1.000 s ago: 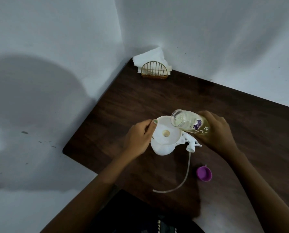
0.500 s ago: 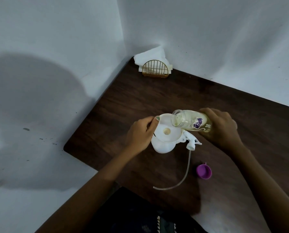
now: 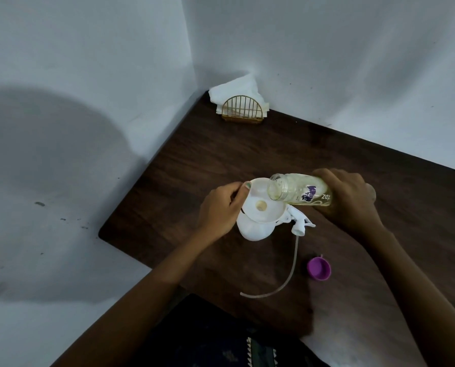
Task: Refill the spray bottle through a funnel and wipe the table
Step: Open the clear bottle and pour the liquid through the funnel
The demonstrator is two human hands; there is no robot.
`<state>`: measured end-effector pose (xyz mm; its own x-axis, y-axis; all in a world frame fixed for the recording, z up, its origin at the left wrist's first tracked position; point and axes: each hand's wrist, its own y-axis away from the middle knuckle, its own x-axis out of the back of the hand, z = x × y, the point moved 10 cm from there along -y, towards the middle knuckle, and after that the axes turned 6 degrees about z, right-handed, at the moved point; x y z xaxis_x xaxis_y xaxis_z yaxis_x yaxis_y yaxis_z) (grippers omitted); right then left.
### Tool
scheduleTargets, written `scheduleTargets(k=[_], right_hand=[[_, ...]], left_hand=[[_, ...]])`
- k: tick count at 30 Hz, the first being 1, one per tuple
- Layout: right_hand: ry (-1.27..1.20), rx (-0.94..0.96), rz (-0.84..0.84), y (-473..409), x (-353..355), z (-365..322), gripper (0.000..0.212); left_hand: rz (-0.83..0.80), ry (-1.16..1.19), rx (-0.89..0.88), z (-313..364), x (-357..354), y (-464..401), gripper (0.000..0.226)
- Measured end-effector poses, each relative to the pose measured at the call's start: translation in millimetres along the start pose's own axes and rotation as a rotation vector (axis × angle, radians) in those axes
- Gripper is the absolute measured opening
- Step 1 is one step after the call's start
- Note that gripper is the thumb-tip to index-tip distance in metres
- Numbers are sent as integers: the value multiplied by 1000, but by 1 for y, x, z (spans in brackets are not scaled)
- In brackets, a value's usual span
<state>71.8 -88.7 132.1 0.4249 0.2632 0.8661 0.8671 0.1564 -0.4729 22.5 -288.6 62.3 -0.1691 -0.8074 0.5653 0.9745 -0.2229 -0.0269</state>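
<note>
Our fingers (image 3: 237, 193) on the left hand (image 3: 221, 210) pinch the rim of the white funnel (image 3: 258, 205), which sits in the neck of the white spray bottle (image 3: 252, 230) on the dark wooden table (image 3: 221, 160). Our right hand (image 3: 349, 200) is wrapped around a clear refill bottle (image 3: 297, 193), tipped nearly level with its open mouth over the funnel bowl. Just beside the spray bottle lies its trigger head (image 3: 378, 225), its tube (image 3: 276, 282) curling toward us. A purple cap (image 3: 319, 268) rests near our right forearm. A napkin holder (image 3: 243, 111) stands in the far corner.
</note>
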Motion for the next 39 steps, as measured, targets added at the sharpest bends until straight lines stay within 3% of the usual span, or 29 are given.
scheduleTargets(k=[5,15,21,39], right_hand=[[-44,-3,-37,4,-11,10,56],[-20,-10,-42,5,-10,10,59],[-2,-19,-69,7,-14,14,59],[21,5,-56,7,-11,13,49]], left_hand=[[-5,-5,0,1,1,0,56],[-15,-8,-10,3,1,0,40],[-3,6,-2,0,1,-1,58],[-25,-19,-16,1,0,-1,38]])
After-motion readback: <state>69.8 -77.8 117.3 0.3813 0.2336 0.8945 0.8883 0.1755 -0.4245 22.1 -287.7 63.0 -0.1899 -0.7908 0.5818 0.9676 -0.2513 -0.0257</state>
